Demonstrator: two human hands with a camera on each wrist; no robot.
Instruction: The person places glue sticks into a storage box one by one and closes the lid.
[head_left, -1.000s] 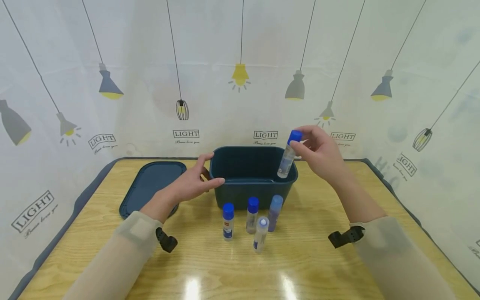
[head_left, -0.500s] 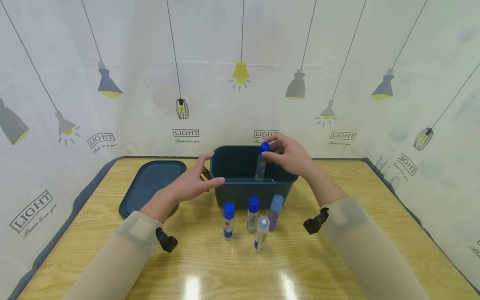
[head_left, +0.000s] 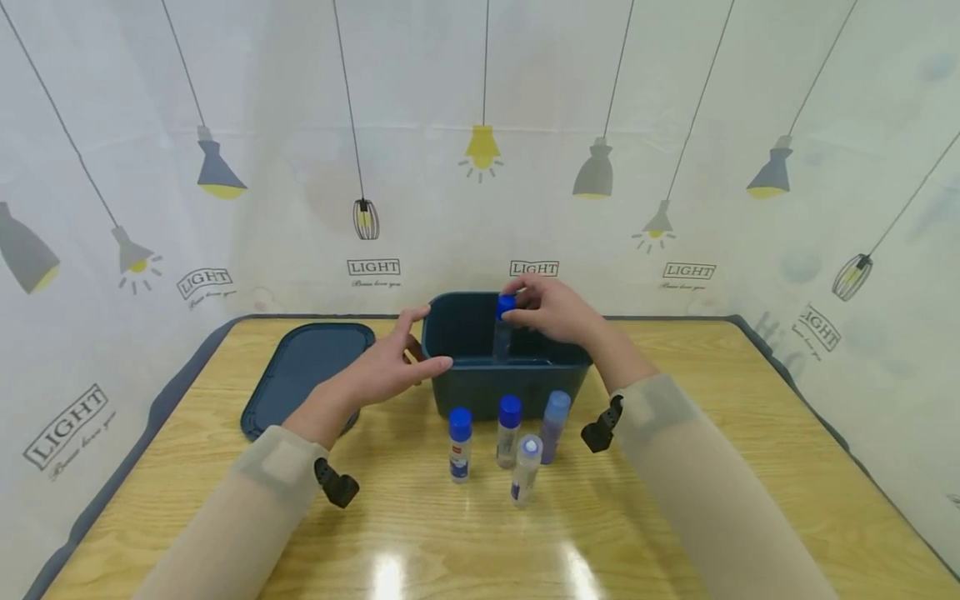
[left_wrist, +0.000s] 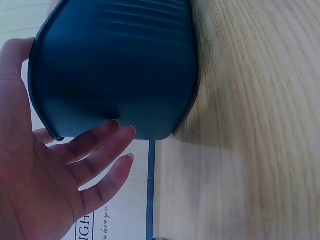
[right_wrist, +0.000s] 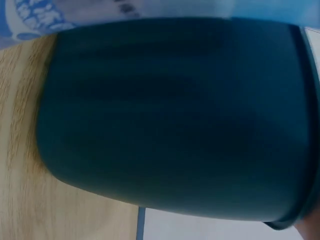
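Observation:
In the head view my left hand [head_left: 386, 362] grips the left end of a dark teal plastic bin [head_left: 510, 392], thumb on the front rim. The left wrist view shows its other fingers [left_wrist: 102, 155] against the bin's end wall [left_wrist: 115, 75]. My right hand [head_left: 555, 312] pinches the blue cap of a clear glue bottle [head_left: 504, 329]. This bottle hangs upright inside the bin opening; whether its base touches the floor is hidden. In front stand two blue-capped bottles, left [head_left: 460, 446] and middle [head_left: 508, 432], a light-blue-capped bottle [head_left: 553, 427] and a pale-topped bottle [head_left: 526, 471].
A dark lid [head_left: 311, 367] lies on the wooden table [head_left: 420, 533], left of the bin and partly behind my left forearm. A printed curtain [head_left: 420, 167] rises behind the table. A blurred bottle [right_wrist: 150, 11] crosses the top of the right wrist view, close to the camera.
My right hand has moved left with the glue bottle, from the bin's right end to near its middle, and lower. The tilted bottle is now upright. My left hand stays on the bin.

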